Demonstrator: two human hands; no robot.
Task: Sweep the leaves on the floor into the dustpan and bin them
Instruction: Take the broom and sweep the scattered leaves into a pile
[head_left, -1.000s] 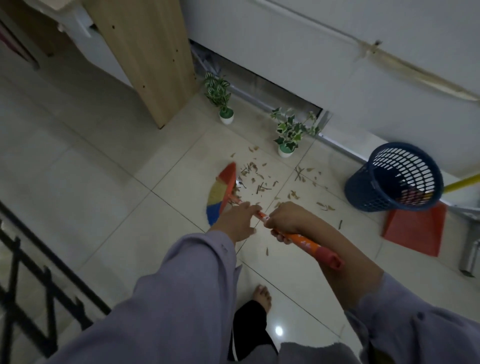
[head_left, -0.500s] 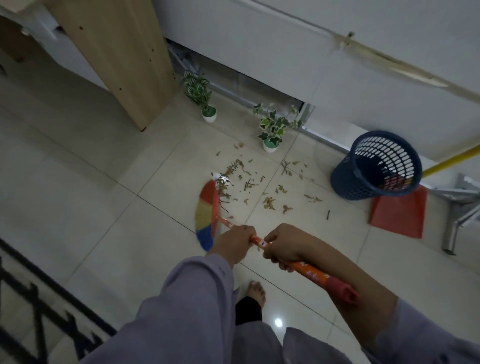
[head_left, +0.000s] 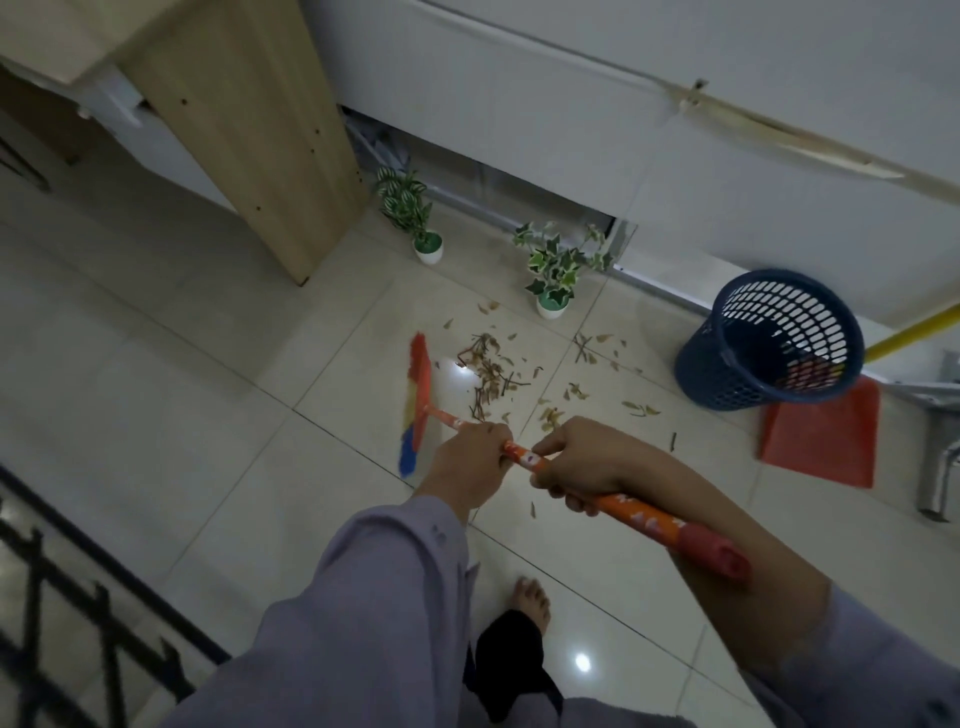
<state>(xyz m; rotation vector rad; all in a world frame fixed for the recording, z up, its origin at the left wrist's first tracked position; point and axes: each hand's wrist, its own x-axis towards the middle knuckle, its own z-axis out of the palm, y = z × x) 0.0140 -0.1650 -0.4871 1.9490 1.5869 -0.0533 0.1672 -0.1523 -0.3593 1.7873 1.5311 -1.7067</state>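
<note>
While both hands are gripping the broom handle (head_left: 634, 512), the left hand (head_left: 467, 465) is wrapping its fingers fully round the shaft on the side nearer the broom head (head_left: 417, 410), and the right hand (head_left: 584, 465) is curling round the shaft just behind it, toward the red end cap. The broom head is lying on the tiled floor (head_left: 208, 415) with its red, yellow and blue bristles standing on edge. Taking the broom head as reference, the leaves (head_left: 491, 374) are lying scattered just beside it on the side facing the blue basket (head_left: 769, 340), thickest near the head and thinning toward the basket. The red dustpan (head_left: 821, 441) is resting flat on the floor well beyond the leaves, touching the base of the basket. Two small potted plants (head_left: 553, 270) are standing past the leaves, against the white wall. A bare foot (head_left: 532, 603) is showing below the hands.
</note>
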